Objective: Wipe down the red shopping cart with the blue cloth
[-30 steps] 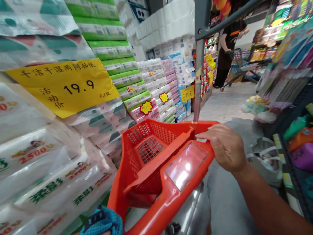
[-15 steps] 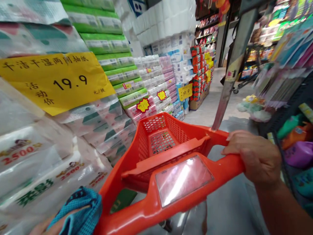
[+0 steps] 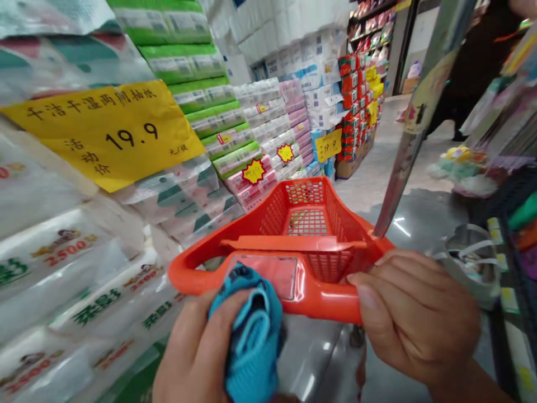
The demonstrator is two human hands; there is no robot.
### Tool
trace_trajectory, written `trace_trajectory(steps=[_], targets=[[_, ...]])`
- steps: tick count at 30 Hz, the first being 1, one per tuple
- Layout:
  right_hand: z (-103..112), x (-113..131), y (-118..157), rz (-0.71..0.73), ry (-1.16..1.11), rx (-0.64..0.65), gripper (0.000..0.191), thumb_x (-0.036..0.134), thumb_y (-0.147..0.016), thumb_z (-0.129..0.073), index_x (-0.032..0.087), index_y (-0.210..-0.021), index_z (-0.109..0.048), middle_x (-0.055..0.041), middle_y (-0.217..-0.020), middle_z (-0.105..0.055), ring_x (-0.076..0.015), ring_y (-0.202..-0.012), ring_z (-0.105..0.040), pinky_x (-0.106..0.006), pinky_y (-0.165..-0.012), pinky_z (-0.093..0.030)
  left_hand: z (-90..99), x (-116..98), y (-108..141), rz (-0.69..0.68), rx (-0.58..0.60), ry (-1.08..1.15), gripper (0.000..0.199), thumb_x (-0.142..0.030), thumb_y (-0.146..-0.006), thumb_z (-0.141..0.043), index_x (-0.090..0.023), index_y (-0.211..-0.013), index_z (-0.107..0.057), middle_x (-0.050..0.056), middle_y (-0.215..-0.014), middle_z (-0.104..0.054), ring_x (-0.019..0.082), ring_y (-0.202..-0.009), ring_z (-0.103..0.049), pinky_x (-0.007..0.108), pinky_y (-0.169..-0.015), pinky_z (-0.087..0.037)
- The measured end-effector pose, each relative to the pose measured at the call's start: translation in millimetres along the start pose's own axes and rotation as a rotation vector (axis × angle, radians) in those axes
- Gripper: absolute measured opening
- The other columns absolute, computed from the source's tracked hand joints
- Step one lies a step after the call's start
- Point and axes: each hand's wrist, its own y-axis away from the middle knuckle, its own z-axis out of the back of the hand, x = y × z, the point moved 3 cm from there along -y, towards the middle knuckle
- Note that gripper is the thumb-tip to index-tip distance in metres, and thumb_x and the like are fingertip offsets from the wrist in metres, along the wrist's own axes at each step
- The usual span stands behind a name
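My right hand [image 3: 415,313] is wrapped round the right end of the handle of a red plastic shopping cart [image 3: 331,299]. In my left hand [image 3: 197,347] is a bunched blue cloth [image 3: 254,341], held against or just in front of the handle's clear label panel [image 3: 287,277]; whether it touches cannot be made out. The cart's mesh basket stretches away ahead of the handle. A metal pole [image 3: 405,159] rises from the cart's right side.
Stacked tissue packs [image 3: 113,291] line the left, close to the cart, with a yellow price sign [image 3: 134,140]. Shelving [image 3: 518,207] runs along the right, near a grey bucket-like container [image 3: 474,263]. A person in dark clothes [image 3: 474,61] stands further ahead. Pale floor [image 3: 403,123] lies beyond the cart.
My left hand has brought the blue cloth from the lower left over to the middle of the handle. The cart's handle has swung round, and a person in dark clothes has come into view.
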Motion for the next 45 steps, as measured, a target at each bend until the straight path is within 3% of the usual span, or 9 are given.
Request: trace_trajectory(steps=[6, 12, 18, 24, 28, 32, 36, 39, 45], targets=[[-10, 11, 1, 0.015, 0.03, -0.049, 0.011, 0.017, -0.091, -0.061, 0.017, -0.08, -0.064, -0.0039, -0.064, -0.069, -0.0161, -0.069, -0.059, -0.035, -0.082, -0.047, 7.5, 33, -64, 0.137, -0.021, -0.055, 0.03, -0.021, -0.082, -0.046, -0.021, -0.107, -0.062, 0.008, -0.11, -0.062, 0.025, -0.101, -0.062, 0.037, -0.087, -0.052], [-13, 15, 4, 0.015, 0.054, -0.06, 0.012, 0.02, -0.092, -0.061, 0.017, -0.081, -0.066, -0.004, -0.066, -0.07, -0.0166, -0.072, -0.06, -0.035, -0.084, -0.047, 12.4, -24, -63, -0.275, 0.091, 0.162, 0.042, -0.015, -0.078, -0.047, -0.024, -0.118, -0.059, 0.008, -0.126, -0.061, 0.023, -0.112, -0.061, 0.034, -0.091, -0.053], [-28, 33, -2, -0.044, 0.027, -0.023, 0.017, 0.023, -0.094, -0.056, 0.016, -0.086, -0.069, -0.0034, -0.072, -0.072, -0.0173, -0.071, -0.061, -0.035, -0.085, -0.047, 11.4, -5, -81, -0.045, 0.099, 0.011, 0.035, -0.015, -0.077, -0.046, -0.02, -0.107, -0.064, 0.009, -0.113, -0.066, 0.026, -0.105, -0.062, 0.043, -0.091, -0.053], [-43, 54, -6, -0.015, -0.189, -0.028, 0.021, 0.02, -0.095, -0.053, 0.013, -0.104, -0.07, -0.0044, -0.092, -0.075, -0.0181, -0.085, -0.066, -0.035, -0.092, -0.05, 14.1, -13, -73, -0.173, 0.152, 0.05, 0.046, -0.011, -0.075, -0.047, -0.023, -0.116, -0.062, 0.007, -0.126, -0.065, 0.025, -0.117, -0.059, 0.045, -0.104, -0.05], [-38, 31, 7, -0.075, -0.489, -0.081, 0.022, 0.01, -0.09, -0.053, 0.015, -0.106, -0.068, -0.0055, -0.1, -0.073, -0.0165, -0.097, -0.066, -0.034, -0.095, -0.052, 20.4, 7, -73, -0.036, 0.122, -0.03, 0.042, -0.013, -0.079, -0.046, -0.023, -0.115, -0.064, 0.008, -0.127, -0.065, 0.025, -0.119, -0.059, 0.044, -0.104, -0.05], [-51, -22, 13, -0.324, -0.411, -0.199, 0.015, 0.016, -0.092, -0.055, 0.018, -0.102, -0.066, -0.0052, -0.097, -0.069, -0.0166, -0.093, -0.064, -0.033, -0.085, -0.051, 25.8, 6, -61, -0.116, 0.183, -0.044, 0.042, -0.011, -0.076, -0.047, -0.023, -0.112, -0.065, 0.007, -0.123, -0.066, 0.024, -0.111, -0.063, 0.038, -0.095, -0.054], [-100, -53, 11, -0.265, -0.4, 0.203, 0.033, 0.032, -0.102, -0.042, 0.018, -0.084, -0.066, -0.0055, -0.083, -0.068, -0.0178, -0.085, -0.061, -0.035, -0.084, -0.046, 28.4, 12, -53, -0.052, 0.144, -0.087, 0.041, -0.012, -0.076, -0.046, -0.023, -0.111, -0.064, 0.007, -0.122, -0.065, 0.023, -0.108, -0.065, 0.036, -0.088, -0.056], [-127, -54, 18, -0.235, -0.369, 0.321, 0.048, 0.033, -0.105, -0.03, 0.018, -0.07, -0.059, -0.004, -0.068, -0.061, -0.0159, -0.072, -0.056, -0.032, -0.077, -0.042, 30.1, 13, -47, -0.002, 0.153, -0.174, 0.045, -0.01, -0.072, -0.045, -0.023, -0.111, -0.064, 0.007, -0.122, -0.064, 0.026, -0.109, -0.064, 0.039, -0.088, -0.055], [-128, -30, 28, -0.186, -0.212, 0.128, 0.05, 0.029, -0.106, -0.026, 0.019, -0.065, -0.054, -0.0029, -0.063, -0.056, -0.0159, -0.065, -0.048, -0.031, -0.071, -0.035, 44.5, -14, -27, -0.123, 0.11, -0.24, 0.052, -0.008, -0.066, -0.047, -0.026, -0.114, -0.059, 0.006, -0.123, -0.062, 0.025, -0.11, -0.061, 0.036, -0.085, -0.055]])
